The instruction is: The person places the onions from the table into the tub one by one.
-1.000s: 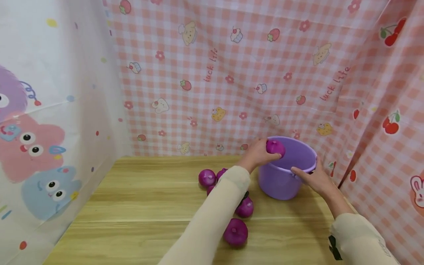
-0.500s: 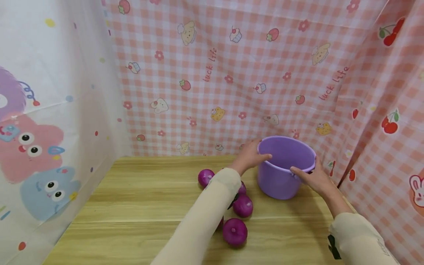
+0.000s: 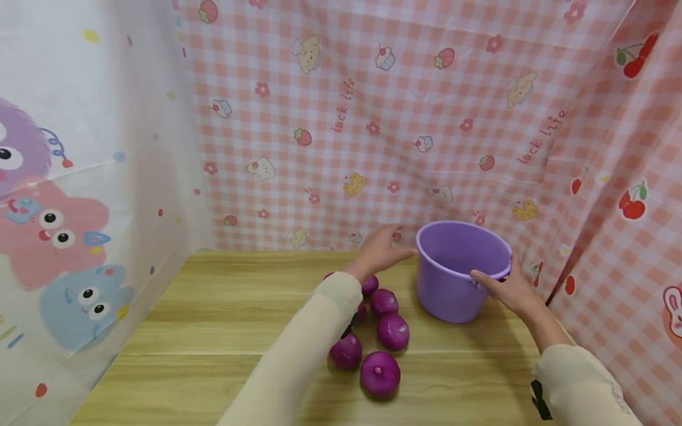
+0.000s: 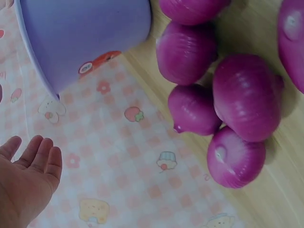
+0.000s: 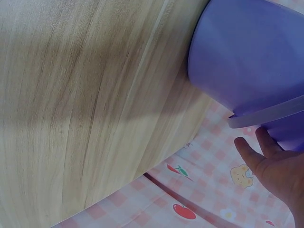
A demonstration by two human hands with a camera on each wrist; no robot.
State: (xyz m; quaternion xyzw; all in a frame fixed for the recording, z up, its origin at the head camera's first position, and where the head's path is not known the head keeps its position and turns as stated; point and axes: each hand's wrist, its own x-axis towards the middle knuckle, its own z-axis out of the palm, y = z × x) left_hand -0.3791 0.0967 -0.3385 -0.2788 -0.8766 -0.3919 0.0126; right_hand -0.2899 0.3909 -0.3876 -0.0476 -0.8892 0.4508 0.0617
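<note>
Head view: one round, purple plastic bucket (image 3: 453, 300) is standing right of centre on a pale, wood-grained table (image 3: 224, 331). One right hand (image 3: 508, 289) is gripping the bucket's rim, thumb lying over the edge. One left hand (image 3: 380, 251) is hovering just beside the bucket's left side, thumb and fingers apart. Glossy, round, purple onions (image 3: 393, 331) are lying clustered at lower centre, a cream sleeve (image 3: 295, 349) partly covering them.

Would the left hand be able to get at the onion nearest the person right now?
Probably yes. The left hand looks empty, and nothing covers the nearest onion. It would have to draw back from beside the purple bucket, past other onions.
</note>
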